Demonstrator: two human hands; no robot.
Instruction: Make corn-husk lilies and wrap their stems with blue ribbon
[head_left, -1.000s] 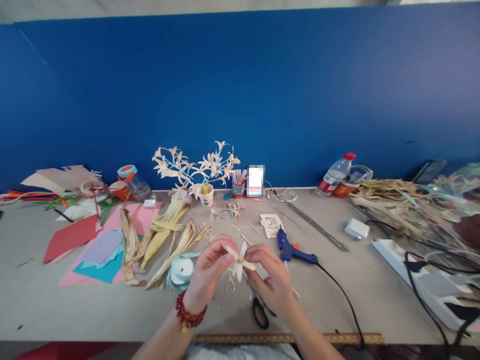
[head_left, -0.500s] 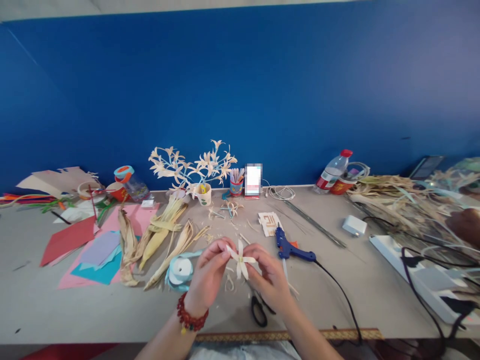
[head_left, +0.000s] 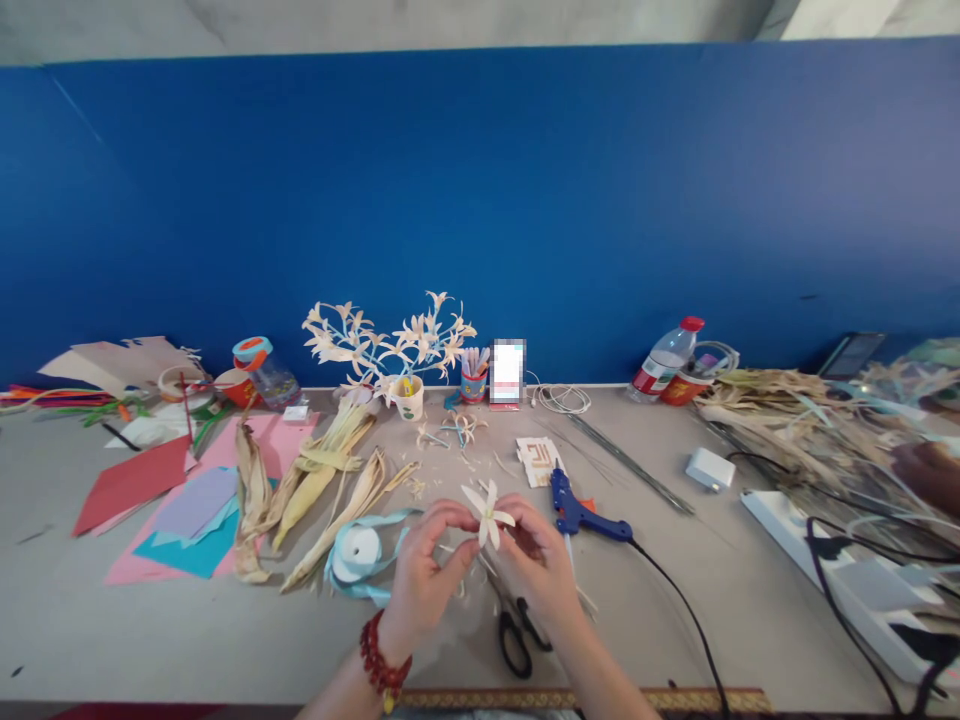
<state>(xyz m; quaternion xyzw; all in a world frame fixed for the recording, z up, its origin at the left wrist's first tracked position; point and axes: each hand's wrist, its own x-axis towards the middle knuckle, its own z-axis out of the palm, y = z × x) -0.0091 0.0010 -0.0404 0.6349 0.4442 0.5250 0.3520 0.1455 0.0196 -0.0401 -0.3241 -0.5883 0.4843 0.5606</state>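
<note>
Both of my hands hold a small cream husk flower [head_left: 488, 511] above the grey table [head_left: 112, 620], near its front edge. My left hand [head_left: 427, 575], with a red bead bracelet at the wrist, pinches the flower from the left. My right hand [head_left: 541, 565] pinches it from the right, fingers curled. The petals spread out above my fingertips. Black scissors [head_left: 517, 630] lie on the table just under my right hand. A blue glue gun [head_left: 581, 512] lies to the right of the flower, and a roll of pale blue ribbon [head_left: 358, 551] lies to the left.
Dried corn husks [head_left: 322, 480] and coloured paper sheets [head_left: 172, 500] lie at the left. A cup with a husk-flower branch [head_left: 397, 350] stands by the blue wall. At the right are a water bottle [head_left: 664, 360], a white adapter [head_left: 711, 468], a husk pile [head_left: 810, 420] and a power strip [head_left: 840, 565].
The flower has turned in my fingers and now sits upright above both hands. My hands have drawn slightly closer together and nearer to me. The view has tilted a little.
</note>
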